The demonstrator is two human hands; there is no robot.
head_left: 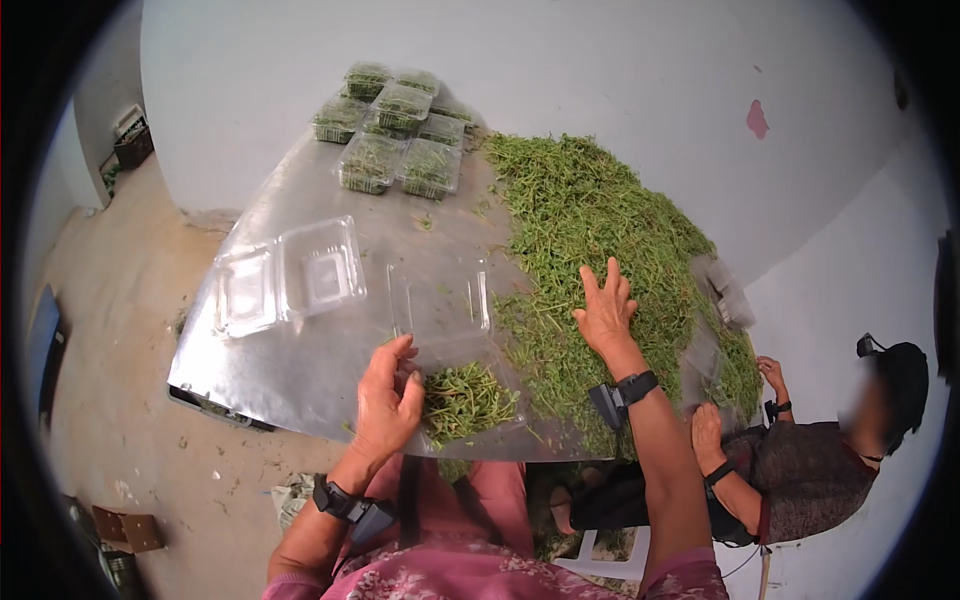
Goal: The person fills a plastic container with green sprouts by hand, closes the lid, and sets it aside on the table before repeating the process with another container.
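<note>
In front of me lies an opened clear plastic clamshell container (440, 300), its near half filled with cut green stems and leaves (468, 402). My left hand (388, 398) is at the left edge of that filled half, fingers bent and thumb against its side. Over to the right, a large heap of loose greens (590, 215) covers much of the metal table (300, 375). My right hand (607, 312) is above the near part of the heap, fingers spread, with nothing visible in it.
Several closed containers of greens (370, 165) are stacked at the back. Another opened clamshell (320, 265) lies at left. A co-worker (815, 450) sits at right, hands near the heap's edge, by more clear containers (730, 290). A cardboard box (128, 528) stands on the floor.
</note>
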